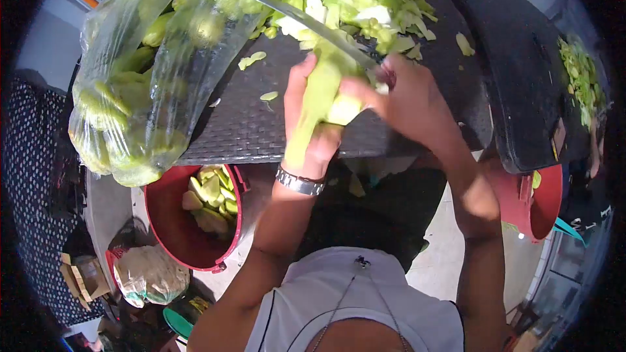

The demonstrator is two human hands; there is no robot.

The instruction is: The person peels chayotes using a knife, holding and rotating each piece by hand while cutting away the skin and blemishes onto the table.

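My left hand [321, 146], with a metal watch [300, 182] on its wrist, is wrapped round a pale green fruit that looks like a green mango [321, 85], held tilted over the near edge of the table. My right hand [417, 101] grips a knife by its handle, which is hidden in the fist. The knife's long blade [310, 25] points up and left, across the top end of the mango. Right-hand fingers reach close to the fruit's side; motion blurs them. Just beyond the hands lies a heap of green and white peelings [372, 0].
A clear plastic bag [176, 85] full of green fruit stands left on the dark woven table [241, 133]. Below are a red bucket [151, 221] holding pale pieces and another red bucket [551, 205]. A black chair-like panel [505, 58] borders the right, with more peelings [580, 78] beyond.
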